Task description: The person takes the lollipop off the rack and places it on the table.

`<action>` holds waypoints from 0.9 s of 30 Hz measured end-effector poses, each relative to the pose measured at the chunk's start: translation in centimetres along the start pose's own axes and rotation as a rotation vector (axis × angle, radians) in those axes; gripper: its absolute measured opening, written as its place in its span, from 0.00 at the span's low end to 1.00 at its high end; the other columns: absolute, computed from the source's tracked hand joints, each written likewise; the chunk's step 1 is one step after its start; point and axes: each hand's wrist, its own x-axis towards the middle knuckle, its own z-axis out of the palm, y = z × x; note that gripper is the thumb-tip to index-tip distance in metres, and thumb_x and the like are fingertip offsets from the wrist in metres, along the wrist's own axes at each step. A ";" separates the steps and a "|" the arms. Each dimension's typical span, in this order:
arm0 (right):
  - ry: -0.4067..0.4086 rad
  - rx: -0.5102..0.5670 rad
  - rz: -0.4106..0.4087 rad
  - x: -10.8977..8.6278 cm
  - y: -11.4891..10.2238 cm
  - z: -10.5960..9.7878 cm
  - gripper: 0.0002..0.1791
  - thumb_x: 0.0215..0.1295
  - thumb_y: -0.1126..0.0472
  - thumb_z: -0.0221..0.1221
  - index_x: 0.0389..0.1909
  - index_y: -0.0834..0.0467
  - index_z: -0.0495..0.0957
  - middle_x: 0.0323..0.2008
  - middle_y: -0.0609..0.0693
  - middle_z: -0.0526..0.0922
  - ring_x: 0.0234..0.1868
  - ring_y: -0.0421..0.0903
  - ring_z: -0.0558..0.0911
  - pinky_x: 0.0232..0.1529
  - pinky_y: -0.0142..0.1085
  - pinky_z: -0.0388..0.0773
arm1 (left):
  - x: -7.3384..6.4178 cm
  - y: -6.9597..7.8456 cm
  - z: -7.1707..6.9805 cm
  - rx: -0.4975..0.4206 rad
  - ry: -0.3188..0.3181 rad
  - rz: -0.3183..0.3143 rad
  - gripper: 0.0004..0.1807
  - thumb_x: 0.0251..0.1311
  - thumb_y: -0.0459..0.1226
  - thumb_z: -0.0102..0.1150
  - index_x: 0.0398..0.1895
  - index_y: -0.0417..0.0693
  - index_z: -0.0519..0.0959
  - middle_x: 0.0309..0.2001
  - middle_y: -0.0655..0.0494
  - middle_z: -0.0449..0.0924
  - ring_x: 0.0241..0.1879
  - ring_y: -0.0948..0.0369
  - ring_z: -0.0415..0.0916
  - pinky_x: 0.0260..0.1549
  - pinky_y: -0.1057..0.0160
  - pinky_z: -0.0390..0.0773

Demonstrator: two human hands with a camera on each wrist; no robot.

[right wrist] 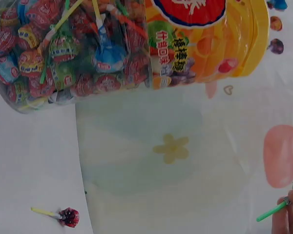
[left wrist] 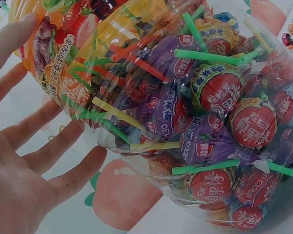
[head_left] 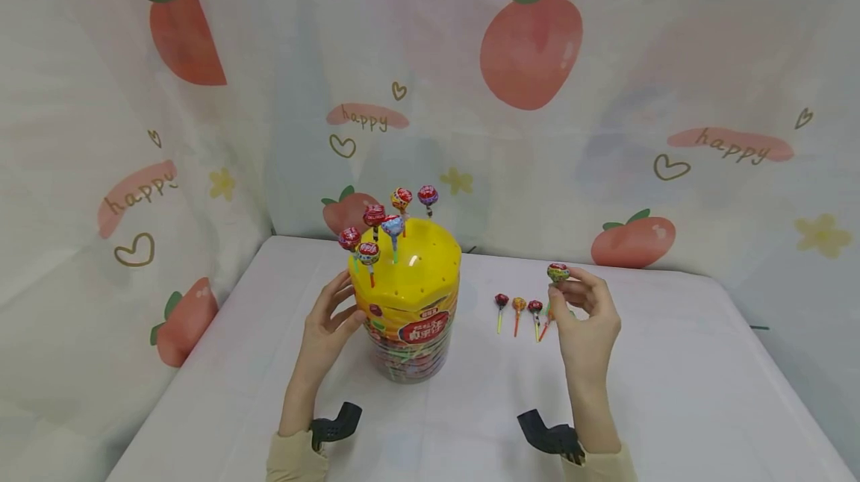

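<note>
A clear jar [head_left: 411,355] full of wrapped lollipops stands on the table under a yellow lid [head_left: 437,258] with small holes. Several lollipops [head_left: 393,226] stick up from the lid's left and back part. My left hand [head_left: 325,325] rests against the jar's left side near the lid, thumb at the front; the left wrist view shows its fingers [left wrist: 41,151] spread and fairly straight along the wall. To the right of the jar, my right hand [head_left: 587,314] pinches a green-wrapped lollipop [head_left: 558,272] above the table, head up. Its green stick [right wrist: 272,211] shows in the right wrist view.
Several loose lollipops [head_left: 519,304] lie in a row between the jar and my right hand, partly hidden by that hand. The white table [head_left: 463,422] meets a printed cloth backdrop [head_left: 430,34] behind and at the left.
</note>
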 end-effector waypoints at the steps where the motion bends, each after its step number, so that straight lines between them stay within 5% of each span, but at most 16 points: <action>1: 0.007 -0.007 0.009 0.2 0.3 -0.1 0.17 0.56 0.73 0.63 0.49 0.62 0.79 0.28 0.31 0.79 0.31 0.31 0.77 0.41 0.27 0.71 | 0.0 0.0 0.0 0.000 0.000 0.000 0.36 0.60 0.28 0.59 0.70 0.56 0.62 0.65 0.67 0.65 0.62 0.68 0.67 0.60 0.60 0.75; 7: 0.041 -0.058 0.066 1.3 2.6 -1.0 0.18 0.56 0.73 0.64 0.49 0.63 0.79 0.27 0.31 0.79 0.29 0.30 0.77 0.35 0.19 0.73 | 0.0 0.1 0.0 0.000 0.002 0.005 0.36 0.60 0.28 0.60 0.70 0.55 0.62 0.65 0.69 0.65 0.62 0.69 0.67 0.60 0.60 0.75; 16: 0.057 -0.104 0.269 2.9 6.1 -2.9 0.18 0.57 0.72 0.64 0.49 0.62 0.78 0.22 0.26 0.78 0.25 0.25 0.76 0.28 0.16 0.72 | 0.0 0.1 0.1 -0.009 0.000 0.017 0.35 0.60 0.28 0.59 0.70 0.54 0.62 0.64 0.72 0.65 0.61 0.69 0.67 0.58 0.66 0.75; 27: -0.021 -0.220 0.454 3.6 9.3 -4.4 0.21 0.59 0.68 0.63 0.54 0.63 0.74 0.14 0.19 0.72 0.21 0.20 0.74 0.30 0.19 0.68 | 0.0 0.1 0.1 -0.002 0.004 -0.002 0.35 0.60 0.29 0.60 0.70 0.55 0.62 0.64 0.71 0.66 0.62 0.69 0.67 0.58 0.66 0.74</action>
